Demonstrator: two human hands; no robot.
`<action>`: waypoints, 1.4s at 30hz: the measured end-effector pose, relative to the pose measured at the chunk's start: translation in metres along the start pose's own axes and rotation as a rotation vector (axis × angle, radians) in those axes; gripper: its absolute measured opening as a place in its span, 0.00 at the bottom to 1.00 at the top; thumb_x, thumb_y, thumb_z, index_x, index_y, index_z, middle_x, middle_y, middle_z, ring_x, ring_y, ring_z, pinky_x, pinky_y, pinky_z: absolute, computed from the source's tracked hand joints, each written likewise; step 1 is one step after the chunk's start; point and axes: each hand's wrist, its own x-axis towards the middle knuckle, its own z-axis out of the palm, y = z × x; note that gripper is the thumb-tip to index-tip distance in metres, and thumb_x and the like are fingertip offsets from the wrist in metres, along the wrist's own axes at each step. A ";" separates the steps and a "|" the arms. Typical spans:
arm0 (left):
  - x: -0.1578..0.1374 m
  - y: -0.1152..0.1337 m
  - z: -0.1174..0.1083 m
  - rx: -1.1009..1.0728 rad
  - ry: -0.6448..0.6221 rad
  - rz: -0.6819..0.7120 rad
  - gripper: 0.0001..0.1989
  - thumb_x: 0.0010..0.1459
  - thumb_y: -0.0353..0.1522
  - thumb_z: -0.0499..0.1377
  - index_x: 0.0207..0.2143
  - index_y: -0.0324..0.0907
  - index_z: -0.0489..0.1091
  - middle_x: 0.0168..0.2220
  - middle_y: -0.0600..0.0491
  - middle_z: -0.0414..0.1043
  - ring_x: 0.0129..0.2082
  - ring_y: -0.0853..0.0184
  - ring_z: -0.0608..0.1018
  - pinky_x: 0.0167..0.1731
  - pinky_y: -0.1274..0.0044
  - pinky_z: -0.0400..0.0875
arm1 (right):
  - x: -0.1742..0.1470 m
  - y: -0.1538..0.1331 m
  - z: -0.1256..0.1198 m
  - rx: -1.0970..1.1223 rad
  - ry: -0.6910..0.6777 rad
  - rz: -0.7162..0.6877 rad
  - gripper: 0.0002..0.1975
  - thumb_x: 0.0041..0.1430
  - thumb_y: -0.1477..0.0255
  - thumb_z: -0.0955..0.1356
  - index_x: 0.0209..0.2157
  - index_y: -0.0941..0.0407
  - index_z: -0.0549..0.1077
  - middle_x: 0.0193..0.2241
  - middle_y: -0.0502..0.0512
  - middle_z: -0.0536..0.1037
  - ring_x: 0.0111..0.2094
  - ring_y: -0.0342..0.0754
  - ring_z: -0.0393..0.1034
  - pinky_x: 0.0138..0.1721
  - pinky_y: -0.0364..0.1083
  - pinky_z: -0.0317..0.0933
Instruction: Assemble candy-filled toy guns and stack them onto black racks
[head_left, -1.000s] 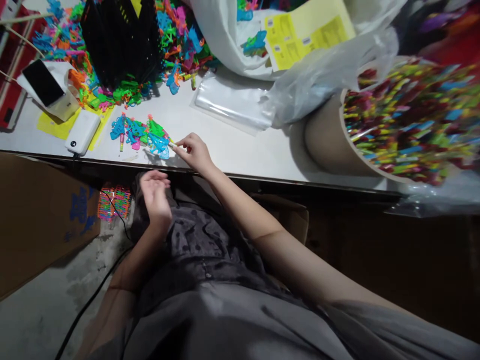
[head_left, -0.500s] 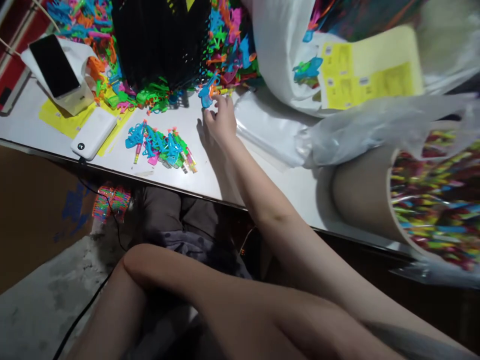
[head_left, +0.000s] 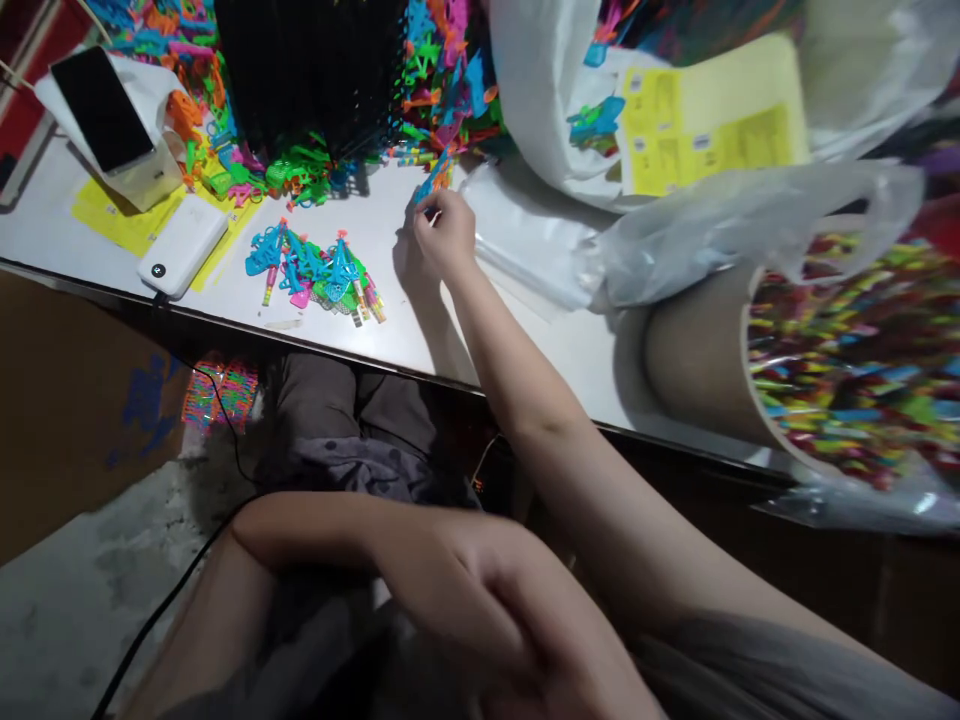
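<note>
Presently, the right hand [head_left: 450,232] is pinching a blue toy [head_left: 433,186] between nearly closed fingers over the desk [head_left: 381,232], beside plastic bags [head_left: 529,230]; a toy cluster [head_left: 339,276] is lying nearby. The left hand [head_left: 529,605] is appearing blurred; its grip cannot be told.

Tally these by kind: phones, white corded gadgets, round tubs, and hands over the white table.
Phone: 1
White corded gadget: 1
Round tub: 1
Hand over the table, the right hand: 1
Total: 4
The toys overlap too much to count.
</note>
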 end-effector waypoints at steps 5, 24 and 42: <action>0.013 -0.066 -0.099 -0.435 0.618 0.188 0.02 0.49 0.30 0.54 0.27 0.43 0.65 0.24 0.53 0.68 0.21 0.71 0.69 0.22 0.79 0.64 | -0.112 -0.065 -0.062 0.024 0.018 -0.033 0.08 0.59 0.70 0.59 0.36 0.55 0.68 0.30 0.55 0.69 0.34 0.49 0.65 0.37 0.51 0.61; 0.022 -0.114 -0.118 -0.147 0.853 0.272 0.19 0.59 0.45 0.53 0.39 0.38 0.71 0.35 0.47 0.76 0.33 0.67 0.78 0.35 0.75 0.71 | -0.273 -0.110 -0.089 0.669 -0.117 0.075 0.07 0.46 0.75 0.59 0.31 0.53 0.57 0.29 0.52 0.66 0.30 0.45 0.63 0.31 0.46 0.60; 0.013 -0.104 -0.159 0.227 1.021 0.480 0.14 0.53 0.38 0.62 0.41 0.42 0.72 0.42 0.51 0.74 0.41 0.71 0.76 0.43 0.80 0.66 | -0.273 -0.099 -0.096 0.623 -0.386 0.181 0.10 0.56 0.70 0.62 0.41 0.54 0.66 0.36 0.55 0.73 0.37 0.46 0.69 0.41 0.48 0.63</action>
